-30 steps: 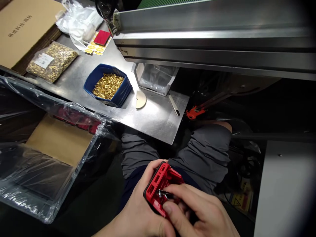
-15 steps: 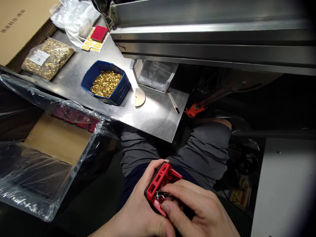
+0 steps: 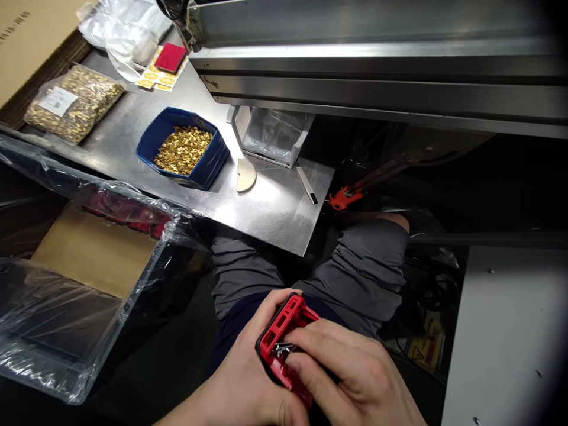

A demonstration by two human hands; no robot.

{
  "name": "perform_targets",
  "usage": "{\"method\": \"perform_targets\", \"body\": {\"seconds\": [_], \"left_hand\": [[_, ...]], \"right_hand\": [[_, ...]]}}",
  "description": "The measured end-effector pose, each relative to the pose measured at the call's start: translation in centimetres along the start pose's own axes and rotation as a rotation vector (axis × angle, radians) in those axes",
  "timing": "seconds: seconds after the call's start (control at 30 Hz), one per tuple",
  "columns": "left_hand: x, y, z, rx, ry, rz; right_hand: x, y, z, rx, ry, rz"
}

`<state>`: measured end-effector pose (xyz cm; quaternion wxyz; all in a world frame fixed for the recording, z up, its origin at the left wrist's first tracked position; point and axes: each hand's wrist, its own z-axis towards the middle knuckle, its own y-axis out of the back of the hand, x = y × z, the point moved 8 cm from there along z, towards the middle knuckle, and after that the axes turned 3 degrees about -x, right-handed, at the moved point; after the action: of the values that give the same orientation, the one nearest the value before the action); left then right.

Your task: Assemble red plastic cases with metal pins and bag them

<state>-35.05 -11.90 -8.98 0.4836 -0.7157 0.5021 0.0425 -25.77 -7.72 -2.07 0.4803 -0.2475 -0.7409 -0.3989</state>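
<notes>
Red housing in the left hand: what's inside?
Shiny metal hardware shows inside the red housing. The right hand covers much of the interior; anything beneath it can't be seen.

The case [image 3: 289, 312] is bright red with a black edge. The little metal part [image 3: 280, 349] in it is shiny silver. The bin [image 3: 213, 167] is dark blue, and its tiny bits [image 3: 184, 149] are gold. The bench [image 3: 270, 222] is shiny silver-grey. The see-through bag [image 3: 82, 103] is full of gold too, with a white label [image 3: 58, 101]. The pad [image 3: 170, 58] is red, and the sheet [image 3: 153, 79] under it is white with yellow round spots. The half-round piece [image 3: 247, 176] is cream. The hand tool [image 3: 340, 199] is orange. The shorts [image 3: 366, 269] are plain grey. The big box [image 3: 38, 44] is tan with dark writing.
</notes>
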Motion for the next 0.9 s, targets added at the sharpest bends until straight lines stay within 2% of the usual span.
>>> {"method": "perform_targets", "body": {"seconds": [0.17, 0.33, 0.43, 0.57, 0.63, 0.73, 0.9], "left_hand": [[0.7, 0.0, -0.2, -0.036, 0.093, -0.052], [0.2, 0.4, -0.1, -0.036, 0.024, -0.063], [-0.8, 0.1, 0.2, 0.007, -0.013, -0.081], [-1.9, -1.6, 0.5, 0.205, 0.029, -0.055], [-2.1, -2.1, 0.5, 0.261, 0.054, -0.012], [-2.3, -2.4, 0.3, 0.279, 0.054, 0.017], [-2.2, -2.2, 0.1, 0.251, 0.046, -0.027]], "right_hand": [[-0.8, 1.0, -0.5, -0.088, -0.038, 0.006], [-1.6, 2.4, -1.0, -0.168, -0.061, -0.064], [-0.4, 3.0, -0.6, -0.212, 0.077, -0.143], [1.9, 2.9, 0.0, -0.184, 0.3, -0.233], [2.8, 2.7, 0.2, -0.163, 0.384, -0.333], [3.4, 2.3, 0.5, -0.14, 0.448, -0.434], [3.7, 1.9, 0.5, -0.158, 0.486, -0.479]]}}
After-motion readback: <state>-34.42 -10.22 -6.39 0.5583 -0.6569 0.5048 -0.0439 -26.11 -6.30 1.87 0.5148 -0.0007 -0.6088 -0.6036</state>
